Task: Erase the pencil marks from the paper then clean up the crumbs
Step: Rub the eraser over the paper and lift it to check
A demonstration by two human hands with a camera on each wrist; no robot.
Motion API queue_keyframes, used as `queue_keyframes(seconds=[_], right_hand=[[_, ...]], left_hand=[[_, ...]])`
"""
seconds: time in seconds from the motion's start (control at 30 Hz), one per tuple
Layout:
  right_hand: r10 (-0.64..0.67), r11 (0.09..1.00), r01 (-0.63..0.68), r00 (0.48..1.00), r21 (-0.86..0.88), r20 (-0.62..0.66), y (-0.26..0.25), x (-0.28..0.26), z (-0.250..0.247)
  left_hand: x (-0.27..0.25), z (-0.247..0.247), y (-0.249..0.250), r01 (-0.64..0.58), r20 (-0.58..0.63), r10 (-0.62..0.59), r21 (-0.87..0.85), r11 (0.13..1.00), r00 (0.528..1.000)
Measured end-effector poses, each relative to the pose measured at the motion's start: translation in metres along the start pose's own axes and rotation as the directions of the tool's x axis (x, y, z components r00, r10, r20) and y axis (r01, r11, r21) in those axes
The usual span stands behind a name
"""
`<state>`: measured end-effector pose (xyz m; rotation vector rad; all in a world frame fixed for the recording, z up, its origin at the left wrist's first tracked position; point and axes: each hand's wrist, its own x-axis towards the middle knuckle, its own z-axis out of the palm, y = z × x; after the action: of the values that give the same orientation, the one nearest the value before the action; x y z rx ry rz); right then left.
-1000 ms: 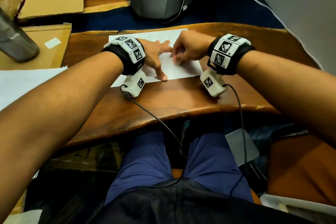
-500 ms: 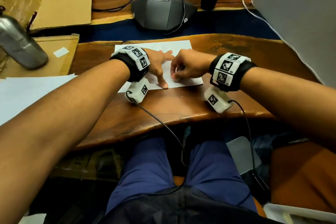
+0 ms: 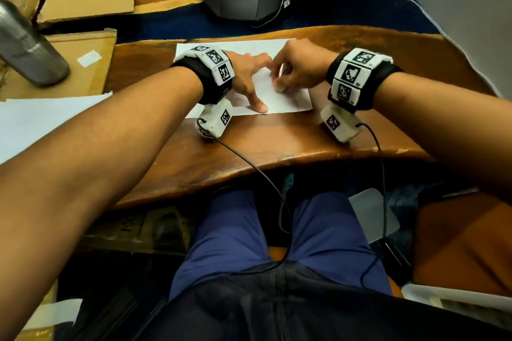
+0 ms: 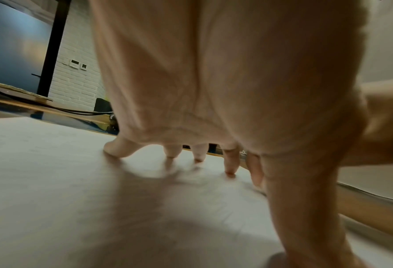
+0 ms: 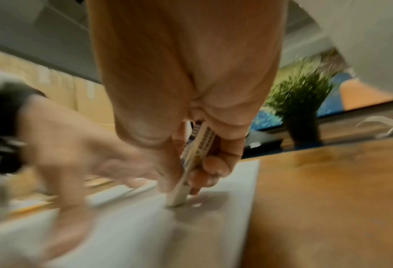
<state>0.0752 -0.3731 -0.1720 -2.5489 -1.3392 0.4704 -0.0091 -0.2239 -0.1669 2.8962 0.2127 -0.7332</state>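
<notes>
Paper (image 3: 288,99) pinned by left hand (image 3: 246,75) | eraser (image 5: 191,163) pinched in right hand (image 3: 299,69)

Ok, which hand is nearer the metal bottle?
Left. The left hand presses the paper on the side towards the metal bottle; the right hand, gripping the eraser, is farther away.

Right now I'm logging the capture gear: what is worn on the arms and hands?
Both forearms are bare, with no sleeves or gloves. Each wrist carries a black band faced with white square tiles printed with black fiducial markers. A white camera block hangs under each wrist, trailing a thin black cable toward the lap.
</notes>
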Motion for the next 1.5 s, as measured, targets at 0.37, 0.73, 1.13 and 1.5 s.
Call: queue_keyframes(seconds=[0.37,0.73,1.13,1.5], right_hand=[[-0.092,0.996,0.090,0.981,0.020,0.173,-0.008,-0.011,0.006],[0.030,0.999,-0.029,0.995,-0.016,0.097,0.003,-0.008,-0.005],[0.109,0.994,-0.110,0.994,-0.027,-0.027,0.018,-0.006,-0.012],[0.006,0.999,-0.003,0.997,-0.043,0.081,-0.001,-0.018,0.000]], left_hand=[[-0.004,0.002,-0.003,-0.099,0.033,0.100,-0.004,0.995,0.994],[0.000,0.001,-0.009,-0.158,0.089,0.156,0.013,0.987,0.984],[0.006,-0.003,-0.006,-0.152,0.106,0.147,0.047,0.987,0.984],[0.004,-0.007,0.002,-0.133,0.119,0.116,0.145,0.980,0.986]])
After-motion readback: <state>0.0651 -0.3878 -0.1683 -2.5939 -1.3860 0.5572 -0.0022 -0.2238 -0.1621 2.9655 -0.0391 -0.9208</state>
